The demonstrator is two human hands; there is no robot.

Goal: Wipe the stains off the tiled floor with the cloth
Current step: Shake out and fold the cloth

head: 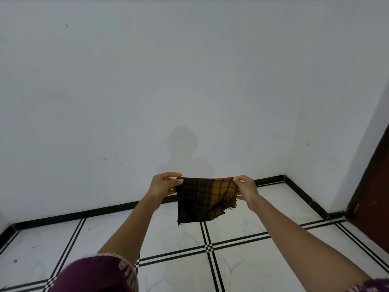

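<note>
Scene: A person is facing a white wall point(189, 81) and stretching both bare arms forward, holding a cloth point(207, 199) up in the air between them.
Cloth: A dark plaid square with a yellow-orange patch towards its right side is hanging spread open, its face turned to the camera. Its lower edge is fraying and its bottom right corner is ragged. It is hanging clear above the tiled floor point(181, 277), touching nothing but the two hands.
Left hand: The left hand point(163, 185) is pinching the cloth's top left corner between the thumb and curled fingers.
Right hand: The right hand point(246, 189) is gripping the cloth's top right corner, fingers curled round the bunched fabric.
Tiled floor: White marbled tiles edged with black double lines are lying below the cloth, and one crossing of those lines point(208, 247) is sitting just under its bottom edge.
Dark marks: A few small dark marks point(14, 260) are showing on a tile far to the left of the cloth and lower in the frame.
Skirting: A black skirting point(105, 210) is running behind the cloth where wall meets floor.
Shadow: A grey shadow point(183, 144) is falling on the wall just above the cloth.
Door: A dark red-brown door point(370, 186) is standing well to the right of the cloth.
Sleeve: A purple sleeve point(94, 275) is showing below and left of the cloth.
</note>
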